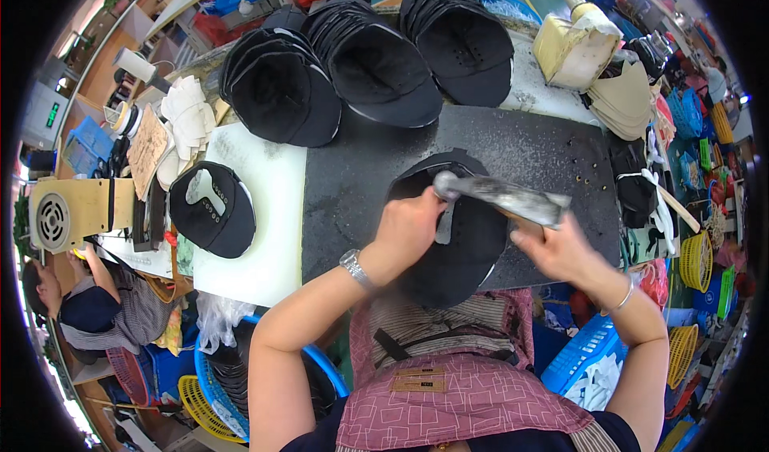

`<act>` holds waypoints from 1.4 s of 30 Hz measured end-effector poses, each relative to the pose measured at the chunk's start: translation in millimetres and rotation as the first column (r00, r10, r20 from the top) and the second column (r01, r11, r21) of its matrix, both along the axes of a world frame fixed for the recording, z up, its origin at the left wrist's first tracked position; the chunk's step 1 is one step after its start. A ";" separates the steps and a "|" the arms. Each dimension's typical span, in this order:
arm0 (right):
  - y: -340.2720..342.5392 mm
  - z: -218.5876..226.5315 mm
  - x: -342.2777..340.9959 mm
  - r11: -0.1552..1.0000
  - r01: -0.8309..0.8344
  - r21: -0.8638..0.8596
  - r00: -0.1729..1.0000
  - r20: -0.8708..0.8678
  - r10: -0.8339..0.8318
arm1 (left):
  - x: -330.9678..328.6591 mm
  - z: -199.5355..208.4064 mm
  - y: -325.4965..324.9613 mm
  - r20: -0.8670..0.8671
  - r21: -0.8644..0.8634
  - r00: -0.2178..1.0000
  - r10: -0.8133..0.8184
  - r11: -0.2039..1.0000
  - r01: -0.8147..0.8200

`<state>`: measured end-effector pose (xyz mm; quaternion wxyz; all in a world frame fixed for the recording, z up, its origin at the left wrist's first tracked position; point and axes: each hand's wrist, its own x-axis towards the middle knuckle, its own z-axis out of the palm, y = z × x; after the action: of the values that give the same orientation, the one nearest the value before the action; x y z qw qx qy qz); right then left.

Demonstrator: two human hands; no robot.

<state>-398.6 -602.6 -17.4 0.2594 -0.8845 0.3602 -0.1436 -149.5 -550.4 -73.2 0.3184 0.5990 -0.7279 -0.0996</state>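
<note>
A black cap (pixel 473 252) lies on the dark mat in front of me, its near edge at the mat's front. My left hand (pixel 410 232) is closed over the cap's far left part; what its fingers pinch is hidden. Beside those fingers a pale grey strip (pixel 445 224) rests on the cap. My right hand (pixel 557 248) is shut on a hammer (pixel 513 198), smeared by motion, its rounded end right by my left fingertips. To the left, another black cap (pixel 212 219) bears a pale bone-shaped piece (pixel 202 186) beside a row of eyelets or holes.
Stacked black caps (pixel 372 71) line the far side of the dark mat (pixel 344 199). A white board (pixel 276 268) lies left of it. Beyond stands a yellowish block (pixel 581 47). A blue basket (pixel 336 376) is below left; another person (pixel 96 300) sits far left.
</note>
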 end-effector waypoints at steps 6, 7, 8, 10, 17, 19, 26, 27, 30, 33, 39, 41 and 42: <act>23.8 20.0 -4.5 0.967 0.136 0.217 0.988 0.039 -0.147 | 6.5 -8.0 3.3 -0.527 0.293 0.792 0.309 0.941 -0.172; 23.5 23.1 -5.5 0.966 0.147 0.212 0.976 0.127 -0.176 | 5.5 -8.8 2.0 -0.504 0.268 0.804 0.315 0.942 -0.200; 21.6 25.4 -6.2 0.967 0.146 0.208 0.976 0.128 -0.174 | 4.5 -9.7 0.8 -0.482 0.243 0.815 0.322 0.943 -0.228; 14.8 28.6 -5.7 0.960 0.163 0.226 0.982 0.057 -0.180 | 3.3 -14.3 -2.6 -0.429 0.214 0.852 0.301 0.950 -0.228; 15.6 82.2 33.7 0.940 -0.225 0.255 0.348 0.922 -0.167 | 0.0 -4.1 -5.3 -0.113 -0.089 0.989 0.093 0.991 -0.103; 7.2 33.2 16.2 0.986 -0.070 0.149 0.820 0.572 -0.029 | -3.9 4.4 -8.4 -0.006 -0.046 1.000 0.004 0.999 -0.004; 33.6 38.2 -18.3 0.927 0.156 0.340 0.987 -0.083 -0.135 | 31.2 -2.9 -20.6 -0.271 0.080 0.953 -0.133 0.984 0.161; 40.2 34.3 -23.1 0.923 0.125 0.365 0.991 -0.092 -0.098 | 34.8 2.8 -25.0 -0.226 0.072 0.955 -0.189 0.975 0.210; 53.3 17.2 -34.0 0.945 0.078 0.319 0.979 -0.203 -0.012 | 24.4 19.3 -25.6 -0.088 -0.214 0.963 -0.255 0.949 0.231; 67.1 0.5 -41.2 0.940 0.113 0.321 0.980 -0.189 -0.053 | -5.0 33.2 14.9 -0.728 0.378 0.640 0.244 0.923 0.078; 66.9 0.4 -37.6 0.890 0.187 0.416 0.971 -0.217 -0.102 | -22.1 -7.3 45.4 -0.659 0.371 0.689 0.303 0.927 -0.053; 60.7 2.4 -36.6 0.891 0.181 0.417 0.967 -0.242 -0.083 | -22.1 -11.5 44.6 -0.544 0.302 0.804 0.241 0.950 -0.080; 57.6 4.6 -35.3 0.892 0.181 0.414 0.967 -0.238 -0.085 | -22.8 -11.5 44.8 -0.542 0.298 0.806 0.238 0.951 -0.080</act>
<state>-433.9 -545.0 -12.8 0.3985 -0.7882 0.4687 0.0183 -172.4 -505.6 -84.7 0.4474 0.6374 -0.5259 -0.3422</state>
